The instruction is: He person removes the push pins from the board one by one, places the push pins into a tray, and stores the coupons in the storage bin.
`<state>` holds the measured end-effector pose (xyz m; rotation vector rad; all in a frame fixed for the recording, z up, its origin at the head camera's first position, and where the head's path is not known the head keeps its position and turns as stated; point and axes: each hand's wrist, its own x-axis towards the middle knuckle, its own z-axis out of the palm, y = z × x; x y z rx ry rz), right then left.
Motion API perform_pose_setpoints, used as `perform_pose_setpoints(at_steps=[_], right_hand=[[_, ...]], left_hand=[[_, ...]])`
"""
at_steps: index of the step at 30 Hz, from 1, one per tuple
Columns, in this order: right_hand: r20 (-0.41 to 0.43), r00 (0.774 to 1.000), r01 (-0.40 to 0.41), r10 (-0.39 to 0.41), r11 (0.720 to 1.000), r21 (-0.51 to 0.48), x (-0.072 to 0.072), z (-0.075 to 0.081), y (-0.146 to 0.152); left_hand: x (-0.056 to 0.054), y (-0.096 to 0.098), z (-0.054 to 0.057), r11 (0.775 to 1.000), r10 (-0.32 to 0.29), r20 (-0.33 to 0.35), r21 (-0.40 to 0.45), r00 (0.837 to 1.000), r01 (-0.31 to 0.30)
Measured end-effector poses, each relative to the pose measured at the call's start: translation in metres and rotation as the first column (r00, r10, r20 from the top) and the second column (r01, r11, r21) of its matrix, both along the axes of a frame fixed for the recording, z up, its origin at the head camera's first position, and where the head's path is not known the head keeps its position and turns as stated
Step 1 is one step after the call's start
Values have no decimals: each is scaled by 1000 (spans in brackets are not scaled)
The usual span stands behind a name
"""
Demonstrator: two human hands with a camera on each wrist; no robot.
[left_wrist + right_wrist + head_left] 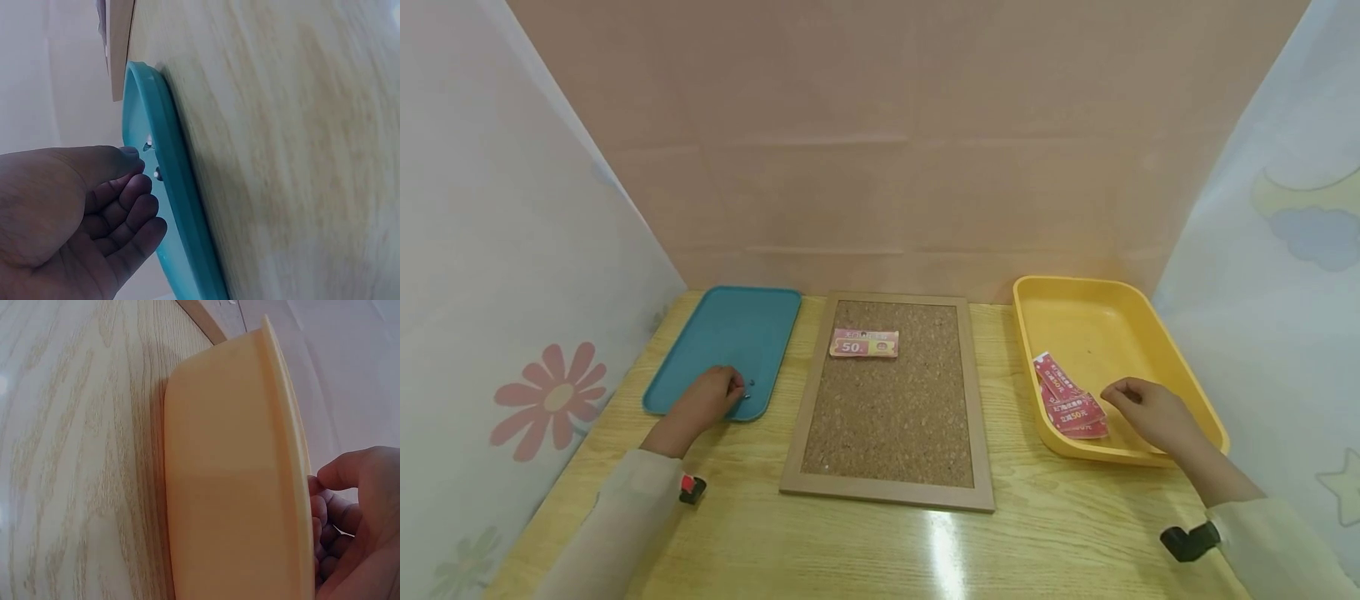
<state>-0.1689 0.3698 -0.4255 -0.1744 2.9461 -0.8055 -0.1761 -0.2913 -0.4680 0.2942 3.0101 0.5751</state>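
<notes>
My left hand (709,396) hovers over the near right corner of the teal tray (741,321), fingers loosely curled and thumb close to the index fingertip. Beside these fingertips lie two small shiny metal pieces (157,174) on the tray; nothing shows in the hand. My right hand (1152,410) is over the yellow bin (1067,317), its fingers bent loosely and nothing visible in them. Just left of it, several pink coupons (1071,408) lie fanned in the bin. In the right wrist view the bin's rim hides part of the fingertips (317,506).
Between the tray and bin lies a wood-framed cork board (891,408). A pink coupon (863,344) marked 50 sits near its upper left, with a small dark spot at its top edge. Patterned panels flank the wooden table (880,542); a plain backdrop (880,167) stands behind.
</notes>
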Motion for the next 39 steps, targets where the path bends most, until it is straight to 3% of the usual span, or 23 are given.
perform_pose_setpoints(at_steps=[9, 19, 30, 39], right_hand=[[-30, 999, -22, 21, 999, -32, -4, 8, -15], [-77, 996, -45, 40, 996, -72, -16, 27, -38], [-146, 983, -137, 114, 978, -158, -38, 42, -82], [-166, 963, -244, 210, 945, -219, -54, 44, -136]], left_hand=[[3, 7, 11, 1000, 13, -33, 21, 999, -13], [1, 28, 26, 999, 34, -93, 17, 995, -33], [-12, 71, 47, 999, -31, -96, 29, 995, 34], [-26, 109, 50, 990, -105, -137, 78, 985, 116]])
